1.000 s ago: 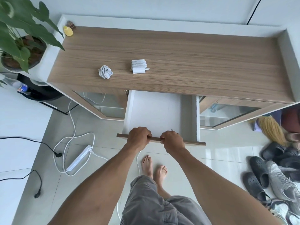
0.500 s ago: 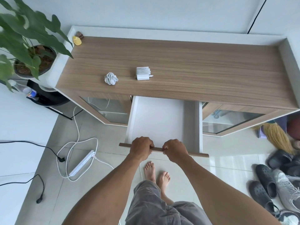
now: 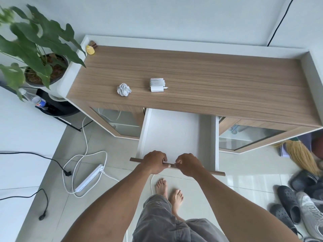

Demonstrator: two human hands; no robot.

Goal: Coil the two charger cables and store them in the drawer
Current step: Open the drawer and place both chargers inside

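I'm watching both hands, left hand [image 3: 153, 162] and right hand [image 3: 187, 165], gripping the open drawer [image 3: 172, 133] front; overpulling risks dropping it, leaving both coiled cables [image 3: 123, 89] unstored on the surface [image 3: 227, 88].

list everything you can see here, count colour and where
coiled cable: 1, white, cabinet top, left
charger with wrapped cable: 1, white, cabinet top, right of the coil
cabinet: 1, wood top, white frame, against wall
drawer: 1, white inside, wood front, pulled open, nothing seen in it
small bottle: 1, yellow, back left corner of top
potted plant: 1, green, left of cabinet
plastic bottle: 1, clear, below plant
power strip: 1, white, floor left
broom: 1, straw, floor right
shoes: several, dark and grey, floor right
left hand: 1, on drawer front
right hand: 1, on drawer front
bare feet: 2, floor under drawer
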